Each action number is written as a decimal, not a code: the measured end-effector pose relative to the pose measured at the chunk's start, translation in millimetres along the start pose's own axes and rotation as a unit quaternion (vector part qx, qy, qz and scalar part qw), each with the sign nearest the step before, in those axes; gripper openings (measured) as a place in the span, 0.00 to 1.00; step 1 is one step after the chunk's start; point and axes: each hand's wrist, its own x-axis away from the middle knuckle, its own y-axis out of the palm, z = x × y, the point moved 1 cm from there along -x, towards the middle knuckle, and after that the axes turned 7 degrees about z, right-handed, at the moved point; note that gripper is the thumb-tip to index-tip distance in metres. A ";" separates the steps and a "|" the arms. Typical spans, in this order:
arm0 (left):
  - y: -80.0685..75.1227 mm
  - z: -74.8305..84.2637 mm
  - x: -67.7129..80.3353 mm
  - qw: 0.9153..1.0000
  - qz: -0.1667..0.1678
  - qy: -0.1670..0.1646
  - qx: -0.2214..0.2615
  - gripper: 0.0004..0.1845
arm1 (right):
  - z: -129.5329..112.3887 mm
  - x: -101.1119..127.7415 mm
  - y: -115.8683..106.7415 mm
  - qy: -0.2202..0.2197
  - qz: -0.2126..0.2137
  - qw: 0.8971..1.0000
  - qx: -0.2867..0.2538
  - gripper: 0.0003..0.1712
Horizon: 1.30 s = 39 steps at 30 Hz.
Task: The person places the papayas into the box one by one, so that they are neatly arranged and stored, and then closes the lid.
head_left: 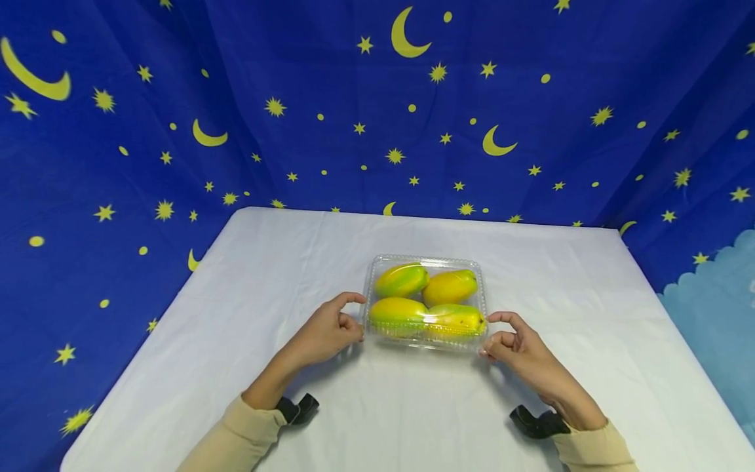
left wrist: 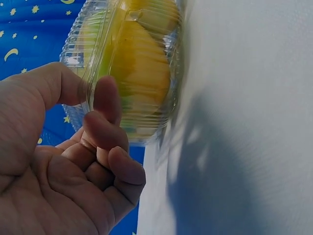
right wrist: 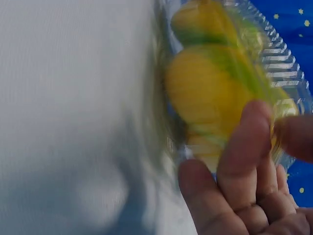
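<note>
A clear plastic clamshell box [head_left: 426, 344] with a ribbed rim lies on the white table, its lid down. Inside are several yellow-green mangoes [head_left: 402, 280], set in two rows. At the box's left side, my left hand [head_left: 321, 333] pinches the rim between thumb and fingertip, as the left wrist view shows; the other fingers are curled below. My right hand [head_left: 527, 357] pinches the rim at the right side, with thumb and finger meeting on it in the blurred right wrist view. The box's underside is hidden.
White cloth covers the table [head_left: 295, 249]. A dark blue curtain [head_left: 330, 78] with yellow moons and stars hangs behind and at the sides. A light blue cloud-shaped patch [head_left: 719, 314] shows at right. Black wrist straps [head_left: 297, 410] sit by beige sleeves [head_left: 236, 436].
</note>
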 end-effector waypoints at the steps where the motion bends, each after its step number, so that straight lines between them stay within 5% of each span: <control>1: 0.0 -0.1 0.2 1.000 0.000 0.001 -0.003 0.32 | -0.1 -0.1 0.0 0.001 -0.004 1.000 -0.001 0.28; 18: 0.6 -2.0 3.8 1.000 0.017 -0.016 0.007 0.31 | 2.6 -2.5 8.9 0.040 -0.003 0.996 -0.077 0.29; 39: -0.9 -5.2 2.4 1.000 -0.009 0.002 -0.010 0.30 | 7.5 -0.3 -2.4 0.062 -0.024 0.997 -0.050 0.32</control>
